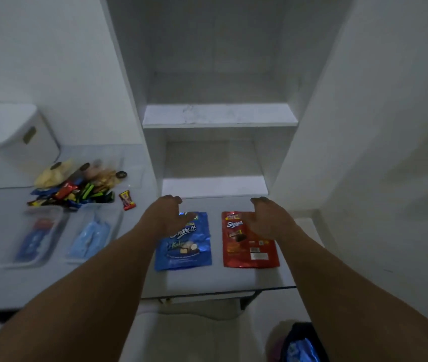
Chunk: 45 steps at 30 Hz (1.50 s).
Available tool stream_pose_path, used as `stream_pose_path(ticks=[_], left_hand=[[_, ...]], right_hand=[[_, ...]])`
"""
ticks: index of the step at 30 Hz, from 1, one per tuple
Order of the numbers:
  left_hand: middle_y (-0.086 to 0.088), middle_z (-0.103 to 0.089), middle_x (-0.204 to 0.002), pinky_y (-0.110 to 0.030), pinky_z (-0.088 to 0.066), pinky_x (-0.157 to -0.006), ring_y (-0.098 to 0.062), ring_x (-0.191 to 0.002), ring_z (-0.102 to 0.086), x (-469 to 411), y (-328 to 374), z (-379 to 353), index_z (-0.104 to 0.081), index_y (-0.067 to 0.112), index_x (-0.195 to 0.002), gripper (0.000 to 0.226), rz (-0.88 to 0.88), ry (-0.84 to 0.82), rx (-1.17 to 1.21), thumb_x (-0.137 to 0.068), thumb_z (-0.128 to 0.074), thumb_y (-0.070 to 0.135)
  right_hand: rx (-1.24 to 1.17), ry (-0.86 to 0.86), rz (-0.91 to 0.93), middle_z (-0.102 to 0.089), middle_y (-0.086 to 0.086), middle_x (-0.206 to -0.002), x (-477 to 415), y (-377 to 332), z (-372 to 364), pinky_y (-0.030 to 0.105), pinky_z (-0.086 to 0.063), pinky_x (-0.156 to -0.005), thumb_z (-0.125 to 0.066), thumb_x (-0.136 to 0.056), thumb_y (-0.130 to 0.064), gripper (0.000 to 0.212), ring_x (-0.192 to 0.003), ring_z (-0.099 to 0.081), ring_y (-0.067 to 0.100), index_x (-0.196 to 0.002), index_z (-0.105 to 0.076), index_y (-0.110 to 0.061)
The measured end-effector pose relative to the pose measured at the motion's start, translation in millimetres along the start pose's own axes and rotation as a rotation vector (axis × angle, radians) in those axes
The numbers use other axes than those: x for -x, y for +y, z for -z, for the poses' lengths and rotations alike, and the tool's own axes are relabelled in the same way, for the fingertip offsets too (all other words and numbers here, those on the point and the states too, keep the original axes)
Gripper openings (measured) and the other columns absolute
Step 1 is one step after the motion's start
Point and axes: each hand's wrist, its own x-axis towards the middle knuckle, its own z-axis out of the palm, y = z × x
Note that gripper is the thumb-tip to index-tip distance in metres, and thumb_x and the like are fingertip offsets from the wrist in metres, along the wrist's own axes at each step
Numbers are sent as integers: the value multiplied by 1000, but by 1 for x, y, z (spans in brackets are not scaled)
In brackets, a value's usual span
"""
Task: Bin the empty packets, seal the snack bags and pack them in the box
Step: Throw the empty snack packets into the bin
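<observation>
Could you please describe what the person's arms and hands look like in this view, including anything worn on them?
Both arms are bare from the bottom edge of the picture up to the fingers, with no sleeves in sight. The left hand and the right hand wear no gloves, and no watch, bracelet or ring can be made out, though the picture is dim and slightly blurred.

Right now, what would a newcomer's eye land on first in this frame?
Two glossy snack bags lie flat side by side on the white table: a blue bag under the left hand and a red bag under the right hand. Further left, a colourful heap of small snack packets stands out against the pale surroundings.
</observation>
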Motion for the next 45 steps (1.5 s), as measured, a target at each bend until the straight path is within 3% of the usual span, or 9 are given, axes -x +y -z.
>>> stream_pose_path(ticks=[5,9,14,19,23,29,34,41,45], left_hand=[[-14,-52,-141,-38,-39,-107,-30,-130,-48,-28,-17,-38,-49,8,-140,76,83,-45,-5,-83,-65,55],[-12,-61,-115,-40,-50,-88,-29,-106,-58,-45,-27,-62,-59,13,-115,56,105,-87,-64,-77,-72,51],[-13,-44,-137,-51,-44,-101,-36,-124,-44,-56,-30,-78,-37,19,-144,90,125,-122,-140,-70,-82,44],[-12,-43,-135,-55,-42,-101,-39,-124,-41,-67,-37,-82,-35,22,-139,102,194,-163,-133,-57,-86,53],[-12,-47,-130,-48,-43,-100,-35,-120,-44,-70,-38,-82,-49,22,-134,90,203,-115,-111,-58,-89,47],[-16,-59,-123,-35,-49,-89,-33,-108,-58,-71,-41,-79,-56,15,-129,72,229,-76,21,-64,-88,13],[-13,-47,-129,-47,-44,-95,-35,-119,-43,-63,-43,-77,-48,25,-134,83,245,41,-305,-63,-86,46],[-14,-50,-118,-45,-47,-90,-35,-110,-51,-56,-60,-82,-54,16,-123,82,398,16,37,-57,-90,47],[-8,-65,-107,-39,-46,-83,-31,-106,-54,-58,-63,-81,-66,18,-111,70,343,51,-85,-55,-88,54]], right_hand=[[48,-101,48,-47,12,-145,-44,18,-38,43,-39,-108,-50,-96,-51,64,-135,-44,30,-143,-43,-8],[58,-184,48,-54,8,-129,-66,34,-62,44,-47,-98,-62,-85,-53,61,-121,-54,28,-130,-51,-14],[105,-204,50,-39,11,-144,-82,49,-74,50,-34,-110,-75,-68,-65,100,-134,-38,33,-147,-33,-21],[144,-189,16,-36,14,-139,-96,51,-75,51,-35,-104,-82,-58,-66,109,-131,-35,36,-145,-33,-22],[116,-194,4,-37,14,-136,-101,51,-74,51,-38,-103,-85,-60,-59,100,-127,-39,35,-140,-38,-23],[11,-158,72,-49,10,-126,-98,53,-65,47,-45,-99,-72,-84,-32,52,-122,-46,32,-131,-50,-23],[-55,-120,102,-59,10,-117,-94,54,-59,48,-53,-92,-69,-85,-19,38,-112,-56,30,-122,-58,-21],[-101,-65,87,-65,12,-117,-93,50,-74,45,-56,-89,-67,-86,-13,38,-108,-61,31,-123,-60,-16],[-142,-64,81,-65,14,-122,-93,45,-85,44,-55,-91,-64,-87,-9,41,-111,-61,31,-127,-59,-12]])
